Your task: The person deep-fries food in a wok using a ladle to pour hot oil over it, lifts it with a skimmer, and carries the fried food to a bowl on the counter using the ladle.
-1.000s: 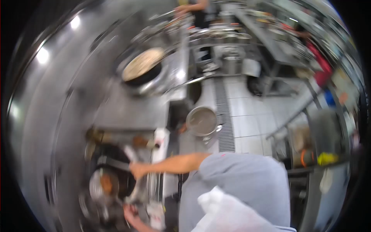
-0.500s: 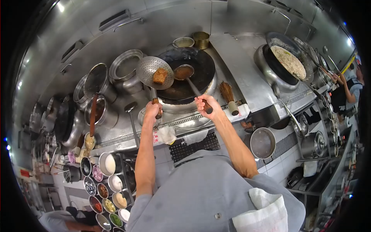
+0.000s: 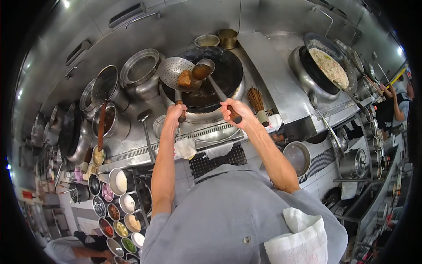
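Note:
My left hand (image 3: 176,115) is closed round the wooden handle of a perforated skimmer (image 3: 172,70), held over the left side of a black wok (image 3: 231,66). A browned chunk of food (image 3: 184,78) lies on the skimmer near its right rim. My right hand (image 3: 236,113) grips the handle of a ladle (image 3: 203,69) with brown liquid in its bowl. The ladle's bowl overlaps the skimmer's right edge in view, close beside the chunk; whether they touch I cannot tell. Dark liquid shows at the bottom of the wok.
Right of the wok lies a bamboo brush (image 3: 256,100). A second wok holds rice (image 3: 327,66). Metal pots (image 3: 140,68) and a spatula (image 3: 144,116) are at left. Ingredient tubs (image 3: 118,181) stand lower left. Another person (image 3: 400,103) works at far right, and one at lower left.
The ladle has moved left and now reaches the skimmer's edge, tilted differently. The skimmer has shifted slightly right, and the chunk on it has turned a little.

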Action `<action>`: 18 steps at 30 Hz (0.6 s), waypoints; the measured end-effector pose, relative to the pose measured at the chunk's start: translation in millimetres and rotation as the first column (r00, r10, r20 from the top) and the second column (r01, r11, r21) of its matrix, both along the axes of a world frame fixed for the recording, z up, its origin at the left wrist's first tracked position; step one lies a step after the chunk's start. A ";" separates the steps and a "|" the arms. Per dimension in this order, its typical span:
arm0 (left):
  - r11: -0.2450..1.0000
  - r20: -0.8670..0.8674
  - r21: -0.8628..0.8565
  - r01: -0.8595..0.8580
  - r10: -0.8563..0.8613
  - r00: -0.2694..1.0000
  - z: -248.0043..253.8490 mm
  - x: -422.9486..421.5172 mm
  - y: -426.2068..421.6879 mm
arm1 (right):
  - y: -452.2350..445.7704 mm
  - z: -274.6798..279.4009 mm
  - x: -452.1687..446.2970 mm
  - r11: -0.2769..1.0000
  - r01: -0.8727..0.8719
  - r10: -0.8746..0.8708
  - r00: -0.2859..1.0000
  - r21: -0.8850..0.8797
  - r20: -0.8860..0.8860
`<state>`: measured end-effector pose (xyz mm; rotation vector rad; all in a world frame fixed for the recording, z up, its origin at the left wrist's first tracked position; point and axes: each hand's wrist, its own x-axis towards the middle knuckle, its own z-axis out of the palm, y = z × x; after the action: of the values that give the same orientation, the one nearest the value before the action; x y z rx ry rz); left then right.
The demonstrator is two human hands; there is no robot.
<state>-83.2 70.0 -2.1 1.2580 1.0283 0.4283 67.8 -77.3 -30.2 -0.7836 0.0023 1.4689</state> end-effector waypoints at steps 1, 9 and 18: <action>1.000 -0.006 -0.001 -0.003 0.003 1.000 -2.2 2.4 1.5 | 0.5 -1.3 1.4 1.000 -0.008 0.008 0.999 -0.006 0.046; 0.997 0.050 -0.070 0.031 -0.027 0.998 8.8 5.9 -5.4 | 2.7 7.8 11.6 0.994 0.001 0.049 0.878 -0.106 0.476; 0.993 0.080 -0.119 0.011 -0.001 0.997 10.8 -6.0 -14.1 | -2.9 -9.8 43.5 0.915 0.109 0.351 0.252 -0.387 0.902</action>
<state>-89.2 55.9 8.7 1.1281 0.9686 0.4030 111.2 -80.2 -40.0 -2.0010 -0.7868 0.8674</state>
